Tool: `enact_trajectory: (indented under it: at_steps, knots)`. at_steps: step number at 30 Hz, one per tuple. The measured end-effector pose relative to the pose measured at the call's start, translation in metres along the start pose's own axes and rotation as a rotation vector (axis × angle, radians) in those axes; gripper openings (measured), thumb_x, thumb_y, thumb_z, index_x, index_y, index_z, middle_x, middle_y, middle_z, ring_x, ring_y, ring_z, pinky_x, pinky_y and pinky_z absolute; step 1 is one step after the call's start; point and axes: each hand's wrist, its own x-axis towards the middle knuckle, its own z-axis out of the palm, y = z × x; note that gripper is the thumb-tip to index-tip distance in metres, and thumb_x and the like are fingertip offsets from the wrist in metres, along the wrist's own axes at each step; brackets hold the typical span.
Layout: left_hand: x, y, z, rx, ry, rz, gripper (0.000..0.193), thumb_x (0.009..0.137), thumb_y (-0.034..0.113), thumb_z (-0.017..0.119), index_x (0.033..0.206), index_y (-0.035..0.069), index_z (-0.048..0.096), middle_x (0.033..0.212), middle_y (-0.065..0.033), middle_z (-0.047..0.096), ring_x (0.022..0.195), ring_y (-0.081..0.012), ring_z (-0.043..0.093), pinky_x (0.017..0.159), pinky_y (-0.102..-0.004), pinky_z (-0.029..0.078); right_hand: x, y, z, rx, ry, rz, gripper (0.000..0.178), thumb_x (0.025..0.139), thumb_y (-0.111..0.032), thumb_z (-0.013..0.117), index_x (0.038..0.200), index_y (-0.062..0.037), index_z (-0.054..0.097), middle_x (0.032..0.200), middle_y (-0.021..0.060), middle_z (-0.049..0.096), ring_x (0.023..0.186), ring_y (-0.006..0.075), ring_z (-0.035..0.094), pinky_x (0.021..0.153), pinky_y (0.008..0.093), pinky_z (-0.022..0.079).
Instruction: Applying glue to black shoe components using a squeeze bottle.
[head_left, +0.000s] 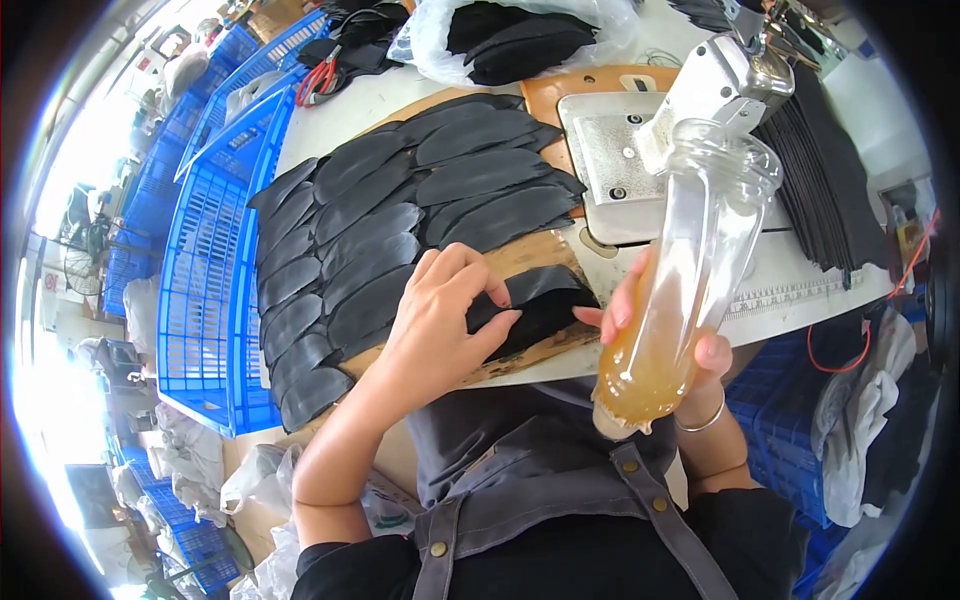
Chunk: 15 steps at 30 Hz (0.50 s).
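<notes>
In my right hand (700,365) is a clear plastic bottle (690,270) with amber, glue-like liquid in its lower end. The bottle is tilted, its narrow tip pointing down toward me. A fingertip of that hand reaches the right end of a curved black leather-like piece (545,305) on the near edge of a wooden board (525,255). My left hand (445,310) pinches the left part of this piece between thumb and forefinger. Its edge is partly hidden by my fingers. Overlapping rows of similar black pieces (370,235) cover the board beyond my left hand.
A sewing machine (700,90) with a metal plate (615,150) stands at the back right. Blue plastic crates (215,290) stand at the left. Red-handled scissors (318,80) and a plastic bag (430,45) of black pieces lie behind. Stacked black strips (825,165) are at the right.
</notes>
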Motion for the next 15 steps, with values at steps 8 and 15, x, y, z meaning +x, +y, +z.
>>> enact_trajectory:
  at_steps: [8, 15]
  knots:
    - [-0.007, -0.020, -0.023, -0.329, 0.183, -0.094, 0.013, 0.071, 0.006, 0.068, 0.077, 0.003, 0.056, 0.088, -0.0069, 0.057, 0.083, -0.0183, 0.054, 0.074, -0.0288, 0.043, 0.003, 0.008, 0.007, -0.091, 0.027, -0.034, 0.079, 0.061, -0.047, 0.069, 0.118, -0.0014, 0.039, 0.085, 0.0104, 0.052, 0.077, 0.0239, 0.059, 0.101, 0.0494, 0.035]
    - [-0.010, -0.067, -0.089, -1.028, 0.577, -0.387, 0.006, 0.080, 0.013, 0.064, 0.082, 0.009, 0.060, 0.077, 0.0039, 0.056, 0.071, -0.0042, 0.049, 0.066, -0.0200, 0.036, 0.007, 0.008, -0.002, -0.028, -0.021, -0.025, 0.075, 0.065, -0.045, 0.067, 0.120, -0.0013, 0.039, 0.083, 0.0108, 0.051, 0.076, 0.0225, 0.057, 0.101, 0.0509, 0.036]
